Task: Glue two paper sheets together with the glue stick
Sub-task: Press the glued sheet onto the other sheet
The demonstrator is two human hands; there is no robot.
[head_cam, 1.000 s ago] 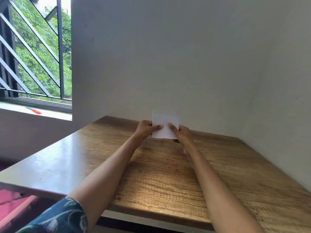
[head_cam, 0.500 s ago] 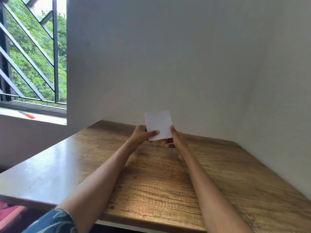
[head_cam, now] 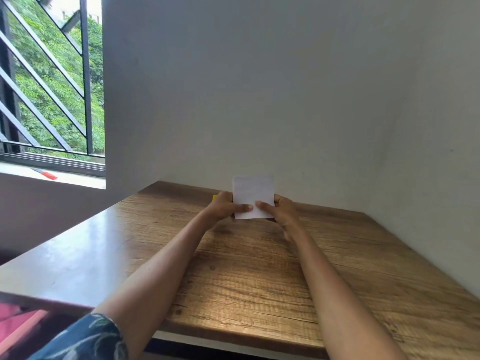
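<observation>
A small white paper (head_cam: 253,193) is held upright above the far part of the wooden table (head_cam: 259,268), near the wall. My left hand (head_cam: 224,207) pinches its lower left edge with the thumb on the front. My right hand (head_cam: 281,210) pinches its lower right edge the same way. Whether it is one sheet or two pressed together cannot be told. A small yellow bit (head_cam: 214,198) peeks out behind my left hand; what it is stays unclear.
Grey walls close the table at the back and on the right. A barred window (head_cam: 52,81) is at the left, with a red object (head_cam: 48,174) on its sill. The table's near edge runs across the bottom.
Both thumbs have slid toward the middle of the paper's lower edge. The paper stays upright between my hands. A yellow bit now shows behind my left hand.
</observation>
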